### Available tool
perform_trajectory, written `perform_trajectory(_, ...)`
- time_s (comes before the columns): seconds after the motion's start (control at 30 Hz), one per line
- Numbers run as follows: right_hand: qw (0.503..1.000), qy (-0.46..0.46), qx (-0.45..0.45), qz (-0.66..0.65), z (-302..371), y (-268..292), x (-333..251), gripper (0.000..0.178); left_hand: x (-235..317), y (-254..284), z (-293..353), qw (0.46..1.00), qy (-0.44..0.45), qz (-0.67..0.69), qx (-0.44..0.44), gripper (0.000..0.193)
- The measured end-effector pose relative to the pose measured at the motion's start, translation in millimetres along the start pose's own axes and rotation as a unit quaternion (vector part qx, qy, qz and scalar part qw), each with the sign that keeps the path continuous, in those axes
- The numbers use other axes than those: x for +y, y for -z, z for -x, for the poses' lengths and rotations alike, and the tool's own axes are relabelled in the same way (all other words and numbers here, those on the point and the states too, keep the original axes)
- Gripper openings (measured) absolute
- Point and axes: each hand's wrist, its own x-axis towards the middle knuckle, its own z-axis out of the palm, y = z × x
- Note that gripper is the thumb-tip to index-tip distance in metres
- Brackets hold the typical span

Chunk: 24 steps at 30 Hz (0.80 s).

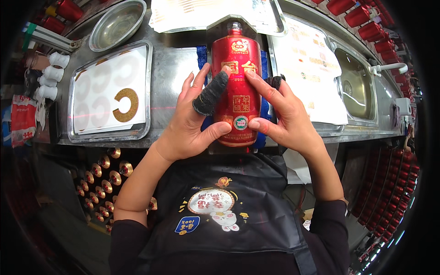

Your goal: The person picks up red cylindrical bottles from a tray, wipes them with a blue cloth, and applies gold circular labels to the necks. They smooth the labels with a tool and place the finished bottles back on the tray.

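Observation:
A glossy red bottle (236, 87) with gold decals lies face up in front of me, neck pointing away, on a holder with blue padding (201, 57). My left hand (190, 112) is open along its left side. The index finger, in a black finger sleeve (211, 94), and the thumb touch the bottle's face; the other fingers stretch outward. My right hand (286, 107) is open on the right side. Its index fingertip presses beside the upper gold decal, and its thumb rests by a round green-and-white mark (240, 122) near the base. Another black sleeve (275, 82) covers a finger behind.
On the left, a metal tray (147, 91) carries a white sheet with a gold C-shaped decal (125, 105). A metal bowl (118, 25) stands beyond it. Decal sheets (311, 68) lie on the right, before a sink (355, 82). Red bottles (385, 197) stand in rows.

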Motion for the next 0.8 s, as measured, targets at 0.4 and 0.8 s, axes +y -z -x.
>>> perform_trajectory(0.4,0.999,-0.03,0.007,-0.032,-1.3,3.2,0.3,0.087,-2.0,1.7,0.5,0.997,0.02,0.067,0.022,0.074)
perform_trajectory(0.8,1.0,-0.014,0.0,-0.01,-6.6,1.2,-1.3,0.08,-4.0,-0.5,-2.5,1.0,-0.008,0.014,0.007,0.073)
